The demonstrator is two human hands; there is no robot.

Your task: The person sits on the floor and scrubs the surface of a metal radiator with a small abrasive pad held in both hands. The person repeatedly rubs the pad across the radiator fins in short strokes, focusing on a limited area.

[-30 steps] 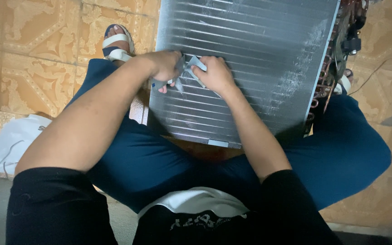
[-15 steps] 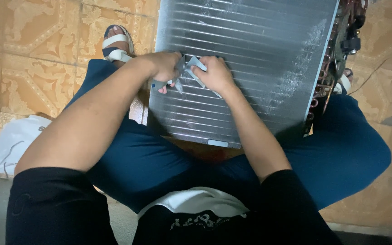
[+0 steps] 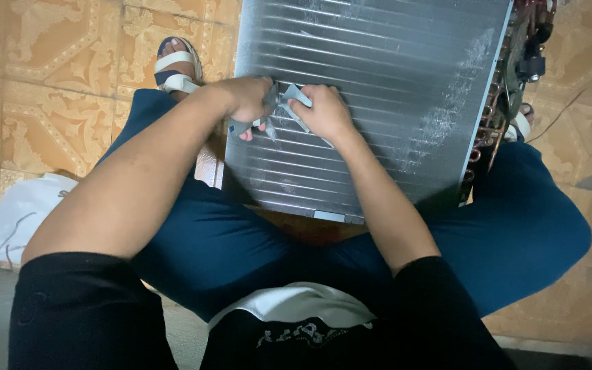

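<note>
both hands pinch a small grey fin comb point(image 3: 288, 103) against the finned coil point(image 3: 378, 89): left hand point(image 3: 244, 99) clenched, right hand point(image 3: 323, 109) gripping; crushed whitish patches at right look unstraightened

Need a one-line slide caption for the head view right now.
Seated person's left hand and right hand grip a small grey tool against the finned metal coil propped between their knees.

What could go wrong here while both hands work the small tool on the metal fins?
1. The left hand and right hand press bare on the finned coil; its thin edges might cut skin.
2. The small grey tool could slip and bend fins.
3. The coil leans on the legs and might slide.
</note>
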